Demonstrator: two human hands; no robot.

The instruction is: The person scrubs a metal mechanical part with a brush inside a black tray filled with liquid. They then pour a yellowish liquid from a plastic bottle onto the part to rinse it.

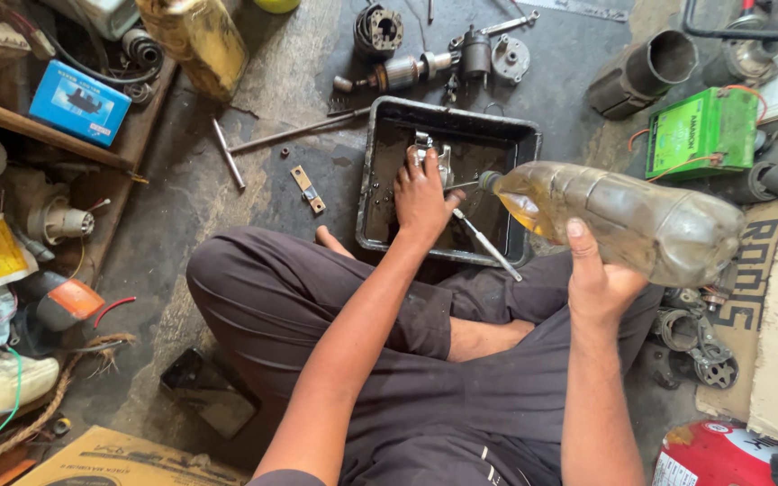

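Bottle: a clear plastic bottle (628,220) of amber liquid, tipped on its side with its neck over the right rim of the tray; roughly a third of it looks filled.
Right hand: the right hand (598,279) is clenched round the bottle's middle from below, thumb up across its side.
Tray: a black rectangular tray (375,175) sits on the floor ahead of the crossed legs, its bottom wet and dark.
Left hand: the left hand (420,193) reaches into the tray, fingers closed over a small metal part (429,153) near the far wall.
Rod: a thin metal rod (488,245) lies slanted across the tray's near right corner.
Floor beyond: a motor armature (398,72) and other dismantled pieces lie past the tray's far edge; a green battery (702,132) stands off to the right.
Progress: judged from the wet tray and tilted bottle, pouring seems under way; the part is not yet lifted out, and the other pieces sit outside the tray.
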